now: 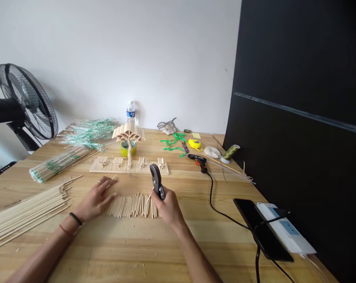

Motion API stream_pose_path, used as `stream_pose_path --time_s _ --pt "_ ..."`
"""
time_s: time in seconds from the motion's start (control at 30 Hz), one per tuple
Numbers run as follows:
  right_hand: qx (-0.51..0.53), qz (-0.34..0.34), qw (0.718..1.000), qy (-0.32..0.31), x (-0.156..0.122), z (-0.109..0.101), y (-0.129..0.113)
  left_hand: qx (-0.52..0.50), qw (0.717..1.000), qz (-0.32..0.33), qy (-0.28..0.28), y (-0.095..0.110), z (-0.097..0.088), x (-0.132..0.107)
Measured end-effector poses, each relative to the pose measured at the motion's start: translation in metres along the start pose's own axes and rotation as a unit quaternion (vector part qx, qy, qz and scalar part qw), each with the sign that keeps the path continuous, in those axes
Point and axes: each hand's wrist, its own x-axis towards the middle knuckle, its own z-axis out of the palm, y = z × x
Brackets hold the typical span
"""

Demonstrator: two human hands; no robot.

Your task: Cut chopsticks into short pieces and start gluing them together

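Note:
My right hand (168,206) is wrapped round a black hand cutter (156,179), its head pointing up and away from me. Below it lies a row of short cut wooden sticks (127,206), side by side on the table. At the row's left end my left hand (97,198) rests with fingers spread, its fingertips by a few small stick bits (114,178). Behind both hands stands a stick-built model, with a slatted base (125,167), a post (129,153) and a pitched roof (127,131).
Long sticks (27,214) and a wrapped bundle (58,163) lie left. A glue gun (198,161), yellow tape measure (195,144) and thread spool (231,153) sit right. A phone (262,228) and power strip (287,228) lie near the black panel (298,78). Behind stands a bottle (131,112).

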Motion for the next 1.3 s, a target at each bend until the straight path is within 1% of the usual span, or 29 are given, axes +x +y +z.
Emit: stream_pose_path --time_s 0.03,0.07,0.1,0.17,0.27,0.37,0.5,0.63,0.73,0.87,0.93,1.03,1.17,1.3 --pt "0.005 -0.009 1.0 0.013 -0.001 0.002 -0.001 0.025 0.998 -0.04 0.05 -0.004 -0.001 0.002" --pt "0.01 -0.017 0.999 0.025 -0.001 0.003 -0.002 0.049 0.992 -0.075 0.089 -0.009 -0.001 0.003" --pt "0.016 -0.023 0.999 0.035 -0.002 0.004 -0.003 0.066 0.987 -0.097 0.109 -0.013 -0.002 0.005" --pt "0.035 -0.027 0.998 0.046 -0.003 0.005 -0.005 0.079 0.985 -0.105 0.109 -0.02 -0.004 0.006" --pt "0.099 -0.024 0.994 0.043 -0.005 0.006 -0.005 0.07 0.99 -0.078 0.093 -0.021 -0.005 0.006" --pt "0.174 -0.026 0.984 0.024 -0.006 0.009 -0.005 0.052 0.993 -0.048 0.095 -0.008 -0.004 0.003" --pt "0.23 -0.049 0.972 -0.006 -0.007 0.016 -0.008 0.02 0.997 -0.006 0.081 0.021 0.001 0.0" --pt "0.272 -0.054 0.961 -0.021 -0.008 0.021 -0.012 -0.066 0.997 0.026 0.038 0.046 0.008 -0.004" --pt "0.297 -0.05 0.954 -0.014 -0.009 0.023 -0.012 -0.134 0.991 0.023 0.004 0.057 0.016 -0.008" --pt "0.284 -0.031 0.958 -0.001 -0.009 0.022 -0.009 -0.192 0.981 -0.001 -0.012 0.066 0.026 -0.015" --pt "0.264 -0.033 0.964 -0.006 -0.01 0.021 -0.008 -0.208 0.978 -0.01 -0.013 0.068 0.028 -0.019" --pt "0.219 -0.061 0.974 -0.018 -0.012 0.02 -0.008 -0.215 0.977 -0.012 -0.006 0.069 0.029 -0.023" --pt "0.168 -0.062 0.984 0.007 -0.017 0.021 -0.01 -0.214 0.977 -0.011 -0.001 0.068 0.03 -0.026" --pt "0.118 -0.07 0.99 0.022 -0.021 0.022 -0.013 -0.21 0.978 -0.005 0.017 0.07 0.032 -0.027"
